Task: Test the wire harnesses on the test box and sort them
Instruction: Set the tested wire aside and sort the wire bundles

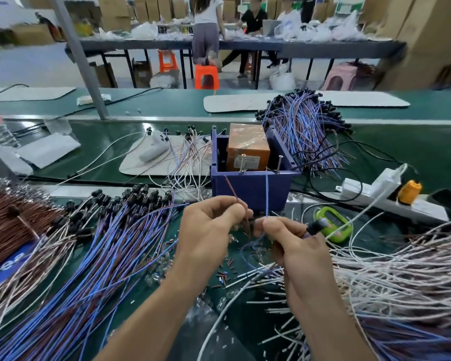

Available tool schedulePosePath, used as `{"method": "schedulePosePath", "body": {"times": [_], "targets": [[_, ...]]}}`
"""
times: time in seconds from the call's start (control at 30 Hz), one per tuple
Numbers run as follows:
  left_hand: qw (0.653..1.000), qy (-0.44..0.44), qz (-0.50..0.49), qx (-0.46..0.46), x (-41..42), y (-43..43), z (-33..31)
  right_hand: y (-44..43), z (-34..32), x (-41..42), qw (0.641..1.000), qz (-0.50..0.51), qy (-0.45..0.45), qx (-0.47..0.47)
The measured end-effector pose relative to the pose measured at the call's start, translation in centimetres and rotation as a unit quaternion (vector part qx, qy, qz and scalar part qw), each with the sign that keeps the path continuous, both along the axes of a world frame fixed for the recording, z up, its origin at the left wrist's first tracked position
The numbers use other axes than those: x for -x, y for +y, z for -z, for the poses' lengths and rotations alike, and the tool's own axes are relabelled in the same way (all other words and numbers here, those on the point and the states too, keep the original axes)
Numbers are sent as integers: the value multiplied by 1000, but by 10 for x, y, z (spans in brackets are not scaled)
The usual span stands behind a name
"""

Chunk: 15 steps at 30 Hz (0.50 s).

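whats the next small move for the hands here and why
Probably lift both wire ends onto the metal pins on the blue test box: the left hand pinches the red wire, the right hand the blue wire, and both tips end at the front rim.

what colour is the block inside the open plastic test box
Orange rectangular block, clearest in the head view.

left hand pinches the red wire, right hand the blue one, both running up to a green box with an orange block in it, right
Not quite: the head view shows the box is dark blue, not green. The rest holds: the left hand pinches the red wire, the right hand the blue wire, and both run up to that box, with the orange block in it.
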<state>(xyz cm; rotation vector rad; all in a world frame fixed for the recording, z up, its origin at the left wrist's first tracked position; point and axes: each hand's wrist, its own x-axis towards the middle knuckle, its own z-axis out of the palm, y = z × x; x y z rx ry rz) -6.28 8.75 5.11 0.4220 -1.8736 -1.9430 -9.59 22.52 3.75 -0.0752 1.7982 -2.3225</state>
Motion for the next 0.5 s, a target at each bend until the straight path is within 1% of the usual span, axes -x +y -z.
{"method": "schedulePosePath", "body": {"times": [0.07, 0.13, 0.2, 0.3, 0.5], "targets": [[998, -12, -24, -56, 2, -1, 1, 1, 1, 4, 999, 46, -10, 15], [995, -38, -53, -71, 6, -4, -1, 3, 0, 10, 995, 88, -31, 35], [992, -62, -98, -58, 14, -8, -4, 2, -2, 15, 991, 111, -50, 49], [987, -67, -140, -44, 27, -6, -7, -4, -3, 22, 989, 119, -58, 65], [988, -76, -135, 9, 34, 1, -4, -6, 1, 25, 990, 112, -59, 63]]}}
